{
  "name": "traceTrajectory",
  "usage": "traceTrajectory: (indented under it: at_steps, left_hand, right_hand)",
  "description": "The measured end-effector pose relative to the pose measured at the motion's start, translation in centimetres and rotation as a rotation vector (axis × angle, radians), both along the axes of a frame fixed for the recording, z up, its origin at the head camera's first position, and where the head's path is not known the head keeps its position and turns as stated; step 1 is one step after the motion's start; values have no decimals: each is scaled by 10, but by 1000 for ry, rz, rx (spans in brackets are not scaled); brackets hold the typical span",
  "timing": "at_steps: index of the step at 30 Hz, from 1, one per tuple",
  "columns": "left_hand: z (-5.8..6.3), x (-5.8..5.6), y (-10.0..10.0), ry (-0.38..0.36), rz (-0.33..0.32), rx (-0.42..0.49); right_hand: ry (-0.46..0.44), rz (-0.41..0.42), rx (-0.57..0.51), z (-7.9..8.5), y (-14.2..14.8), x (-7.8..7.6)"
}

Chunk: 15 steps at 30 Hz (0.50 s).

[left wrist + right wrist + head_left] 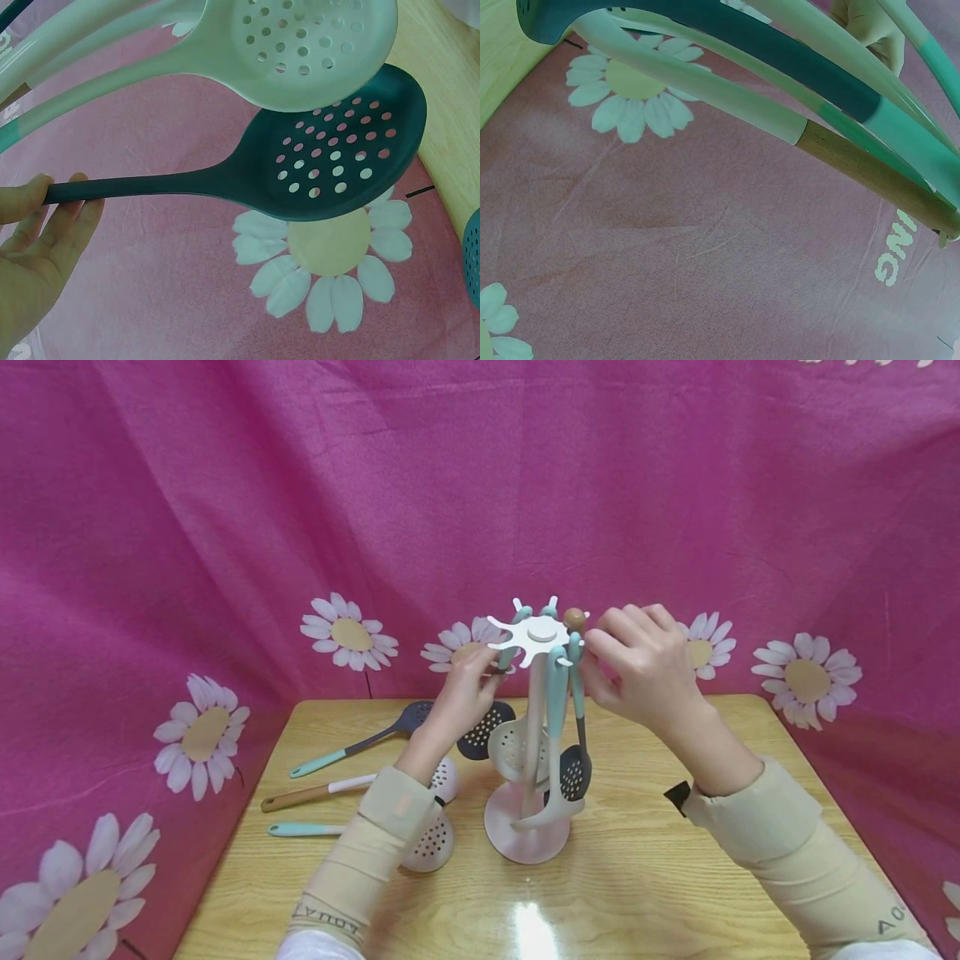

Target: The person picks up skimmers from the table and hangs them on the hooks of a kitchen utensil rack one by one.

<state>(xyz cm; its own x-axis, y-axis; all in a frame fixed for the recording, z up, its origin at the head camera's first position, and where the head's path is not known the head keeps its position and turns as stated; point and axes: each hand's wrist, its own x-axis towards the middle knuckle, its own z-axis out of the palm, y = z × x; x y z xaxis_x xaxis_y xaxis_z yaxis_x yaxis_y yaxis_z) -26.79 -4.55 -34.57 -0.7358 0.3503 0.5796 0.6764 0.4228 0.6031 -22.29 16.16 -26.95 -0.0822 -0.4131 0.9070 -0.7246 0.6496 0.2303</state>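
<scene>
A utensil rack point(528, 852) with a round pale base and a hooked white top stands on the table, several utensils hanging from it. On its left side my left hand point(463, 689) pinches a dark skimmer point(330, 161) by its stem; its teal handle is up at the hooks. A pale skimmer point(322, 45) hangs close by. My right hand point(641, 664) is at the rack's right side with fingers bent, by the top of a teal handle; its fingertips' hold is hidden. Below hang another dark skimmer point(576, 772) and a pale ladle point(555, 810). A brown wooden handle point(870, 172) hangs behind.
On the table's left lie a dark skimmer point(412, 718), a white perforated utensil with a wooden handle point(296, 797), and a pale skimmer point(429, 847) partly under my left forearm. A pink flowered cloth point(480, 485) hangs behind the wooden table point(637, 877).
</scene>
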Motion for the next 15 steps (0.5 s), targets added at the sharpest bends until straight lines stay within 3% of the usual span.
traceTrajectory:
  at_steps: [6, 15]
  left_hand:
    - [-1, 3, 0, -53, 28, -40]
    - [-3, 7, 1, -62, 7, -35]
  right_hand:
    - [7, -4, -6, 0, -1, 0]
    - [9, -3, -11, 0, -1, -1]
